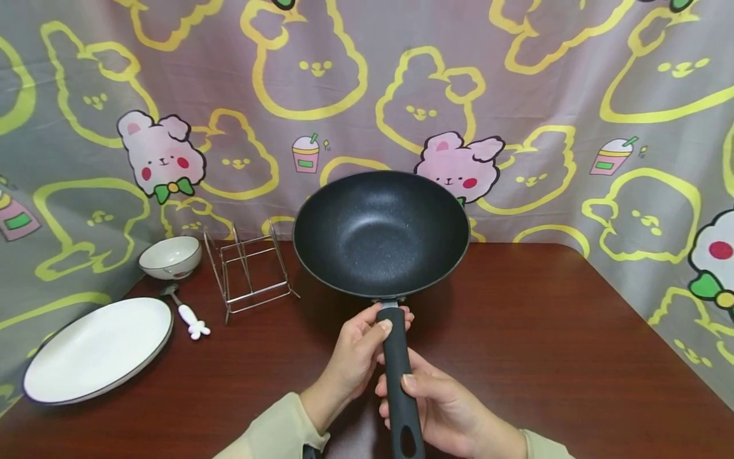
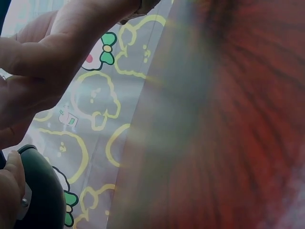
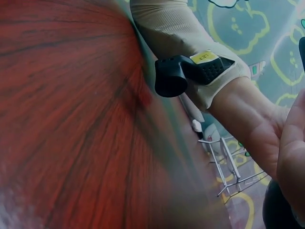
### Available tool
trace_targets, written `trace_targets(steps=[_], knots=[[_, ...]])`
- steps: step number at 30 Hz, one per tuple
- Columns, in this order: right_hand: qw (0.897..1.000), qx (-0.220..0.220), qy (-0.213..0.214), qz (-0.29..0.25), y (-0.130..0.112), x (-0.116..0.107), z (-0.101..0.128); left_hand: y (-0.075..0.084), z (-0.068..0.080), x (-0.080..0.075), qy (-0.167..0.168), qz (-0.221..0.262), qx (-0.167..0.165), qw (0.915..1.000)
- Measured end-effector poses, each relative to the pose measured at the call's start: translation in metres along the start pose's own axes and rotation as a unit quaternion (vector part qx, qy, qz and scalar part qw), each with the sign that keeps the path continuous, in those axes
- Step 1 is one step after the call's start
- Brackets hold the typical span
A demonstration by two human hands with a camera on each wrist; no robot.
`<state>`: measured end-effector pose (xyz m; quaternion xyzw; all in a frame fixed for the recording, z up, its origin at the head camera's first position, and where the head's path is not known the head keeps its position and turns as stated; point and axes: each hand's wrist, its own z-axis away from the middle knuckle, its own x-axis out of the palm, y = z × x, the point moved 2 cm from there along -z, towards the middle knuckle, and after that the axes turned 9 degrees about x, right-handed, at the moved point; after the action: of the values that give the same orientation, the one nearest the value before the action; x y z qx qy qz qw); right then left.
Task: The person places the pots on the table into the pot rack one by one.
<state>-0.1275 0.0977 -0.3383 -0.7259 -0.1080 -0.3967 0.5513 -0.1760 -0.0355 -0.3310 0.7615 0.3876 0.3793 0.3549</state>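
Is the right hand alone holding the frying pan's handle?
No, the left hand grips the handle near the pan, and the right hand grips it farther back.

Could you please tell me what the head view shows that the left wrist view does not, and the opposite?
Only the head view shows the white plate, the bowl, the white-handled utensil, the wire rack and the inside of the black pan.

Only the left wrist view shows the pan's outer wall.

Both show parts of the pan, the left hand, right hand, patterned cloth and table.
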Motion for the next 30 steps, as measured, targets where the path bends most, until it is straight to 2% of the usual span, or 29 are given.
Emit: trace_targets(steps=[7,12,18,24,30], knots=[[0.999,-0.015,-0.029,0.019,0.0,-0.002,-0.003,0.001,-0.001,0.0,0.003,0.009,0.014,0.9999],[0.997,-0.025,-0.07,0.021,0.001,-0.006,-0.006,0.002,-0.001,0.0,-0.006,0.021,0.033,0.9992],[0.993,-0.023,-0.114,0.036,0.0,-0.012,-0.01,0.006,-0.004,0.002,-0.024,0.01,0.054,0.9982],[0.992,-0.004,-0.112,0.057,-0.003,-0.017,-0.01,0.008,-0.005,0.0,-0.03,-0.007,0.061,0.9977],[0.989,0.0,-0.116,0.092,-0.003,-0.021,-0.017,0.014,-0.004,-0.007,-0.044,-0.025,0.067,0.9965]])
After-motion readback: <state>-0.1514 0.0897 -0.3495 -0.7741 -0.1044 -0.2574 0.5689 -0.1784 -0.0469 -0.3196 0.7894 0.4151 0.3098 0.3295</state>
